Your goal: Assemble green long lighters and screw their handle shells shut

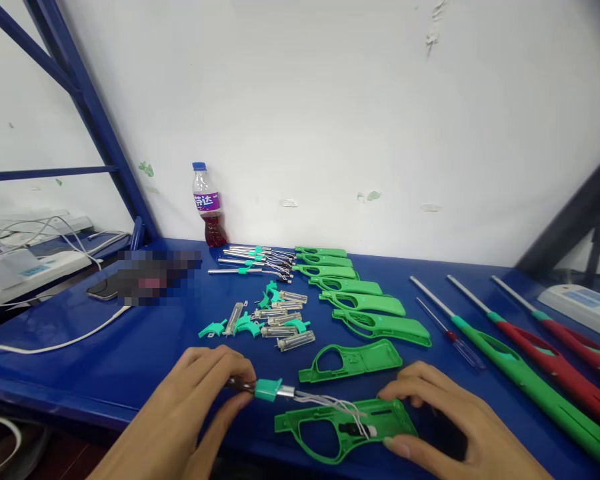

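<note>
My left hand [210, 393] pinches the lighter nozzle tube [286, 391], a metal rod with a teal collar. Pale wires [330, 400] run from the tube to a black igniter [355, 430], which rests in a green lighter handle half [300, 421]. That half lies open side up at the table's front. The fingers and thumb of my right hand [445, 413] grip its wide end. Just behind it lies another green handle half [375, 360], untouched. I cannot see the far end of the tube inside my left hand.
Green handle halves [380, 327], nozzle tubes with wires [245, 271], clear fuel tanks [295, 341] and teal triggers [250, 327] lie behind. A screwdriver [465, 350] and assembled lighters [510, 363] are right; a bottle [210, 207] and white cable [55, 348] are left.
</note>
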`<action>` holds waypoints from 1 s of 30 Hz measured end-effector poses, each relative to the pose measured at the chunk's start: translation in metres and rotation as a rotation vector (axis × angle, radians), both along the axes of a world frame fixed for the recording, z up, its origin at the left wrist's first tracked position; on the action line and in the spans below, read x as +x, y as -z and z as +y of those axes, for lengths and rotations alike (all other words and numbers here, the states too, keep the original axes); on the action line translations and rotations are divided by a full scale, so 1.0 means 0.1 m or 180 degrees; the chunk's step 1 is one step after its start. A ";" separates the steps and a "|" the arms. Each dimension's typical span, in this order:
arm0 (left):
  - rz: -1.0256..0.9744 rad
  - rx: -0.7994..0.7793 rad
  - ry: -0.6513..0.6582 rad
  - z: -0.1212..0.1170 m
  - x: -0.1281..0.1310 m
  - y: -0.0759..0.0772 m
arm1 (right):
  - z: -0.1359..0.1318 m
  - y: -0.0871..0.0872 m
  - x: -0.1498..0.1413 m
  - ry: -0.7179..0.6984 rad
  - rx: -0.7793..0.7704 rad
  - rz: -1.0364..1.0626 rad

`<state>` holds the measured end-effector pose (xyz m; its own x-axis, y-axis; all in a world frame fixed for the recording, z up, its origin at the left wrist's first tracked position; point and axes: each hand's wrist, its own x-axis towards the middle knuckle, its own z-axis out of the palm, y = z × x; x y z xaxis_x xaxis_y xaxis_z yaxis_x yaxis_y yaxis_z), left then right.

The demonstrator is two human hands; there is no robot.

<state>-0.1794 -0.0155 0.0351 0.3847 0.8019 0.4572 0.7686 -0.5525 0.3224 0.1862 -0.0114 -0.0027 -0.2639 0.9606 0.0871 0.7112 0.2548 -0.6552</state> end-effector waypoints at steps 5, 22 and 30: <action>-0.0075 -0.0179 -0.0014 -0.03 0.04 0.06 | 0.00 0.01 0.01 0.0062 0.0270 -0.0002; -0.0217 -0.0394 0.0188 0.03 0.10 0.11 | 0.00 0.02 0.01 0.0166 0.0384 0.0054; 0.0005 -0.0386 0.0167 0.08 0.03 0.16 | 0.00 0.02 0.01 0.0196 0.0389 0.0047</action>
